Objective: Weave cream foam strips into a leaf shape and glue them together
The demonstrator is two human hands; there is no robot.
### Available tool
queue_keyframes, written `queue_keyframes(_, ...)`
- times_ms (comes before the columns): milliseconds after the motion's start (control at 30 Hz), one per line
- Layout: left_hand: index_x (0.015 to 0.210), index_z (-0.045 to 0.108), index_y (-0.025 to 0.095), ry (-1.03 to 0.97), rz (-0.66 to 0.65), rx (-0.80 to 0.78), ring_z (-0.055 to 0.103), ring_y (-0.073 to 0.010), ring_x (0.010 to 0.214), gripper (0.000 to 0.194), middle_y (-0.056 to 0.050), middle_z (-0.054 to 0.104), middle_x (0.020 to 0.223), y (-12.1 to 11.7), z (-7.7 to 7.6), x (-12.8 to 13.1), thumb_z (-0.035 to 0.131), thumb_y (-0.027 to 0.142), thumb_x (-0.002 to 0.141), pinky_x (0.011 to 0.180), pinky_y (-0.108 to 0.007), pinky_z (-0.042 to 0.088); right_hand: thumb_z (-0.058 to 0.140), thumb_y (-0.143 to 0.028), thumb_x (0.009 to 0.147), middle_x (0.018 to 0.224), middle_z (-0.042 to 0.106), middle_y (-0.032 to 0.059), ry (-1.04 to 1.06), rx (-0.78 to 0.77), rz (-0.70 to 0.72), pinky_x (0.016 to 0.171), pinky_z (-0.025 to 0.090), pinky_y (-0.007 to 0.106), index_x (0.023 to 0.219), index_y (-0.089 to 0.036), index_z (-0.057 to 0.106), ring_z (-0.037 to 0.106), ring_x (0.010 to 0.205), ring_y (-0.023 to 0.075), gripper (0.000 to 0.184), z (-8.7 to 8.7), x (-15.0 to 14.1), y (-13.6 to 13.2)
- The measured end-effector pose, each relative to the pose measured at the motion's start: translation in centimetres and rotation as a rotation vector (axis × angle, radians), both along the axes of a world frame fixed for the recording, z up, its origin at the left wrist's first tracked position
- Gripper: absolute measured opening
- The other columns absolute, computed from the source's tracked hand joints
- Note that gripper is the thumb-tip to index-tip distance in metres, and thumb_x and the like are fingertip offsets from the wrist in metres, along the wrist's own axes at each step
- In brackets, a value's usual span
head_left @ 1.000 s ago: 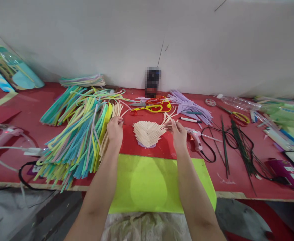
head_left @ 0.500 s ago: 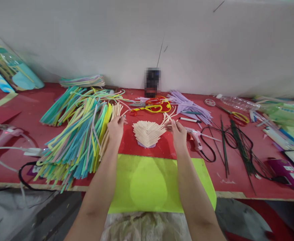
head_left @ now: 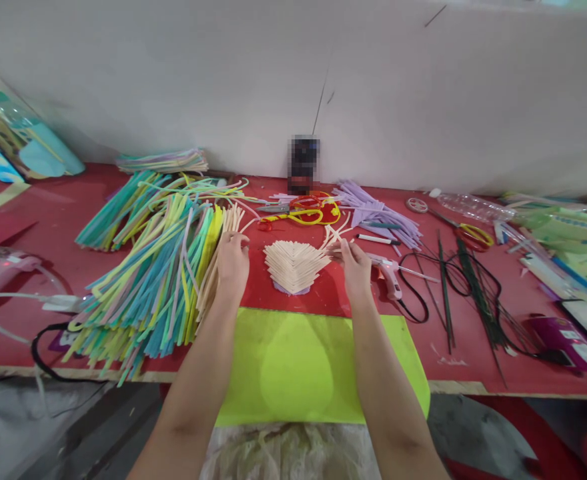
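A leaf-shaped piece made of cream pipe cleaners (head_left: 296,263), laid in a herringbone pattern with purple at its lower edge, lies on the red tabletop (head_left: 318,303). To its right, my right hand (head_left: 358,270) is closed in a pinch; loose cream pipe cleaners (head_left: 334,232) fan out at its fingertips. On the other side my left hand (head_left: 232,260) has curled fingers, beside the cream stems (head_left: 231,217) at the edge of a big multicoloured pipe cleaner pile (head_left: 158,267). What its fingertips hold, if anything, is too small to make out.
Yellow-handled scissors (head_left: 306,215) lie behind the piece, near purple pipe cleaners (head_left: 373,210). A pink glue gun (head_left: 388,273) with a black cord and dark green stems (head_left: 478,293) are on the right. Another glue gun (head_left: 11,267) lies left. A lime-green sheet (head_left: 296,367) covers the front edge.
My left hand's fingers have shifted slightly, and a small bit seen at its fingertips half a second ago no longer shows. My right hand and the leaf-shaped piece stay nearly still. The view turns slightly.
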State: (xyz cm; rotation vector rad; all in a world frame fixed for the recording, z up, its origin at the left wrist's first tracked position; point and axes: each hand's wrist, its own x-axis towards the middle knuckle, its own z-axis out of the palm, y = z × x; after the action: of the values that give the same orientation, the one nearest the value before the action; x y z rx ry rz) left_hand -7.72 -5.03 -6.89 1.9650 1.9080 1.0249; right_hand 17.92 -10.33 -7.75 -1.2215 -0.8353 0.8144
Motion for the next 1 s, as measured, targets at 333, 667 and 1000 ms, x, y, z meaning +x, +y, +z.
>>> queue_keyframes(333, 0.103, 0.065, 0.019, 0.078, 0.135, -0.013, 0.065, -0.0247, 0.095, 0.025, -0.012, 0.069, 0.103, -0.4, 0.7, 0.4, 0.045, 0.019, 0.088, 0.089, -0.038, 0.044, 0.063, -0.050, 0.077, 0.076, 0.070, 0.0022, -0.008, -0.004, 0.012, 0.065, 0.055, 0.029, 0.076, -0.020, 0.066, 0.067, 0.065, 0.0148, 0.030, 0.2, 0.0, -0.1)
queue_keyframes(667, 0.126, 0.049, 0.015, -0.092, 0.071, 0.081, 0.053, -0.0248, 0.123, 0.042, -0.016, 0.058, 0.127, -0.8, 1.4, 1.3, 0.044, 0.011, 0.084, 0.103, -0.039, 0.041, 0.058, -0.048, 0.082, 0.083, 0.071, 0.0040, -0.164, 0.024, 0.002, 0.071, 0.055, 0.032, 0.082, -0.020, 0.068, 0.067, 0.075, 0.0174, 0.029, 1.0, -1.1, -0.6)
queue_keyframes(1000, 0.078, 0.065, 0.020, -0.747, -0.460, -0.217, 0.068, -0.0181, 0.075, 0.018, -0.002, 0.070, 0.071, -3.2, 1.1, 5.9, 0.054, 0.033, 0.085, 0.078, -0.029, 0.050, 0.053, -0.032, 0.090, 0.114, 0.064, 0.0068, -0.714, 0.308, 0.017, 0.097, 0.048, 0.041, 0.097, -0.028, 0.071, 0.060, 0.108, 0.0204, 0.020, 1.3, -4.4, -1.6)
